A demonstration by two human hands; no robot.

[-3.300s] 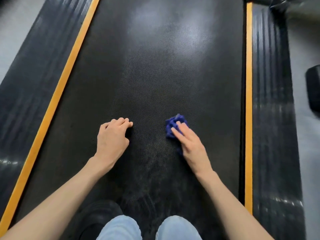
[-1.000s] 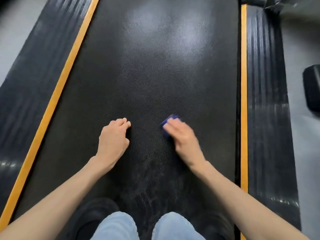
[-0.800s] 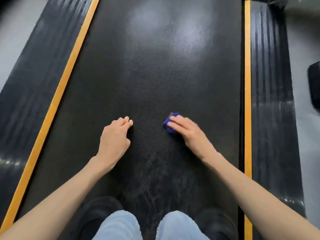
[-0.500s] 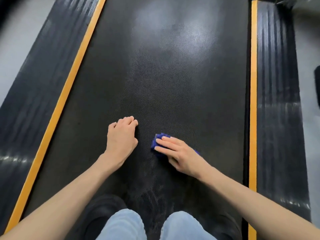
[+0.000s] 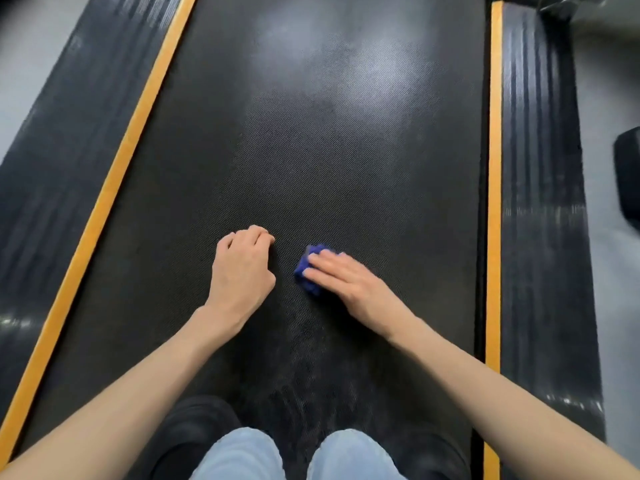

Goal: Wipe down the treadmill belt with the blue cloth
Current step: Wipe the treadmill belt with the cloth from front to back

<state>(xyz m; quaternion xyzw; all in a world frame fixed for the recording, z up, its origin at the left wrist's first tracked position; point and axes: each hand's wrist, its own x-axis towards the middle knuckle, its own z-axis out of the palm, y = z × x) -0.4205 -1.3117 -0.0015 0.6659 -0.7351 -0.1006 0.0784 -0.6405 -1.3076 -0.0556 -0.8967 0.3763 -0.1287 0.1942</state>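
Nearest, the knees (image 5: 242,455) hang over the belt (image 5: 311,150). Just ahead, the left hand (image 5: 242,271) rests on it, fingers curled under and holding nothing. Beside it the right hand (image 5: 346,282) lies flat, fingers straight, pressing the bunched cloth (image 5: 306,268) to the belt mid-width; blur hides its thumb. Soft and light, the cloth probably slides best under a flat palm.

Orange stripes (image 5: 494,168), ribbed black side rails (image 5: 543,202), grey floor (image 5: 602,81) beyond.
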